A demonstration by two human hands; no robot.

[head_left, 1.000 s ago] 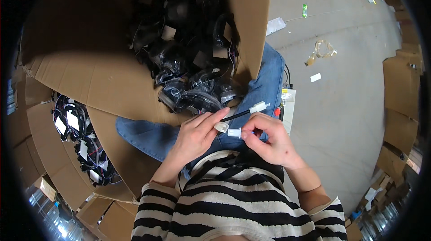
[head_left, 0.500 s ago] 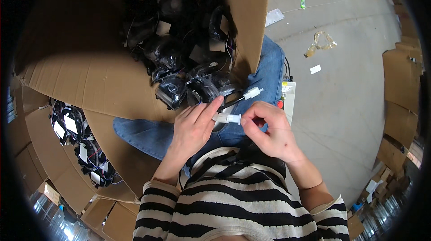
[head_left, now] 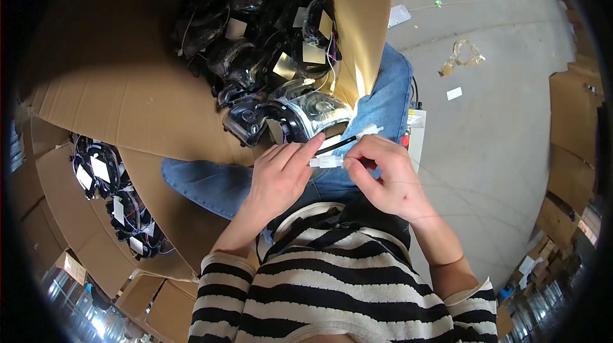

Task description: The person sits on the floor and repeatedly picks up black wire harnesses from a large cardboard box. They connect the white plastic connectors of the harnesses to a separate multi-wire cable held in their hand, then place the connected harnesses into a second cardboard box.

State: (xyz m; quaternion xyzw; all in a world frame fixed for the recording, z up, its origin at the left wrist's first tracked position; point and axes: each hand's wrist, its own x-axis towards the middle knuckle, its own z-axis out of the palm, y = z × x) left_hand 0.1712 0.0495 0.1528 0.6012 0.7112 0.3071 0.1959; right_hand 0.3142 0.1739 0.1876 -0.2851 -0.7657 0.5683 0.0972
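Observation:
A white plastic plug connector (head_left: pixel 327 161) spans the gap between my two hands. My left hand (head_left: pixel 281 174) grips its left end, fingers closed. My right hand (head_left: pixel 389 170) pinches the right end between thumb and forefinger. Just above runs a black cable (head_left: pixel 336 146) with another white connector (head_left: pixel 369 131) at its end, beside my right hand's knuckles. Beyond my fingers, at the near edge of a big cardboard box (head_left: pixel 159 119), lies a clear-fronted vehicle headlamp (head_left: pixel 319 108), which is glowing. Its light falls on the box wall.
Several black headlamps (head_left: pixel 242 55) with pale labels and thin wires fill the box. More lamp units (head_left: pixel 99 170) lie in another carton at the left. A pale box-like device (head_left: pixel 415 132) with a red button stands by my right knee. Tape scraps (head_left: pixel 461 57) litter the floor.
The headlamp has lit up, brightening the box wall and neighbouring lamps. The connector between my hands looks more closed up, and my right hand has shifted slightly right and up.

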